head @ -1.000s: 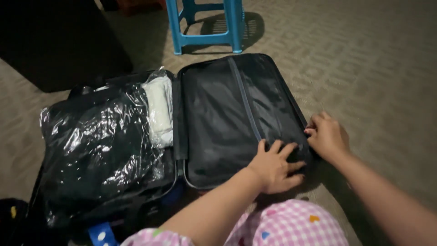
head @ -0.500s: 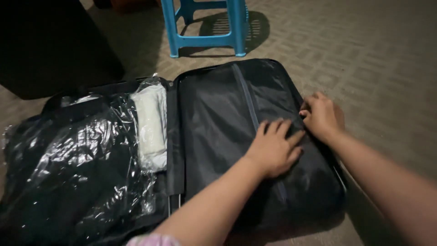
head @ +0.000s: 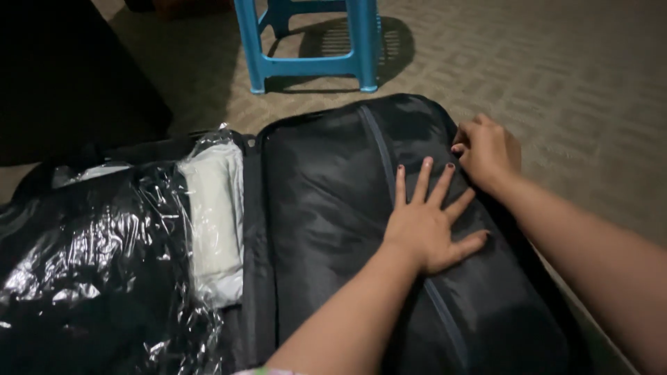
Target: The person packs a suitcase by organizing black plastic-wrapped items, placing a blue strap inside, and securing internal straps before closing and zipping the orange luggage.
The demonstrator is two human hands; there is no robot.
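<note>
A black suitcase lies open on the floor. Its right half is covered by a dark fabric divider panel (head: pixel 326 201) with a grey zip line down the middle. My left hand (head: pixel 427 222) rests flat on that panel with fingers spread. My right hand (head: pixel 486 149) is curled at the panel's right edge, fingertips pinched at the rim; what it pinches is too small to see. The left half holds dark clothes in a clear plastic bag (head: pixel 90 264) and a white rolled item in plastic (head: pixel 212 215).
A blue plastic stool (head: pixel 313 42) stands on the patterned carpet beyond the suitcase. A large dark object (head: pixel 62 83) fills the upper left. Bare carpet (head: pixel 577 97) stretches to the right of the case.
Both hands have travelled up along the right edge of the panel, away from me. My left hand has spread flat. The view has shifted closer over the case.
</note>
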